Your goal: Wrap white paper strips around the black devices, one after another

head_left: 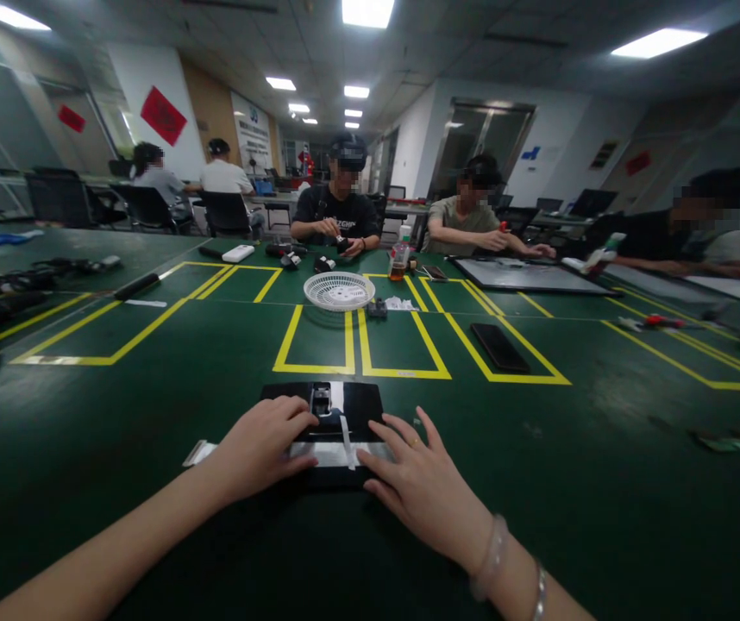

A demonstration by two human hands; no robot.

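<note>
A flat black panel (365,407) lies on the green table in front of me, with an opening near its upper middle showing small metallic parts. A whitish strip of tape (324,450) runs across its front part, and a narrower white strip (348,440) crosses that one lengthwise. My left hand (266,444) grips the panel's left side, fingers bent over the top and thumb on the front. My right hand (415,470) is open, fingers spread, with fingertips at the panel's right side and the tape. A pale flat piece (200,453) sticks out beside my left wrist.
Yellow tape outlines (315,369) mark the table beyond the panel. A white plastic basket (339,291), a black phone (499,347), a bottle (399,259) and cables (47,274) stand or lie farther off. Co-workers sit across the table, one handling a small dark object (342,244).
</note>
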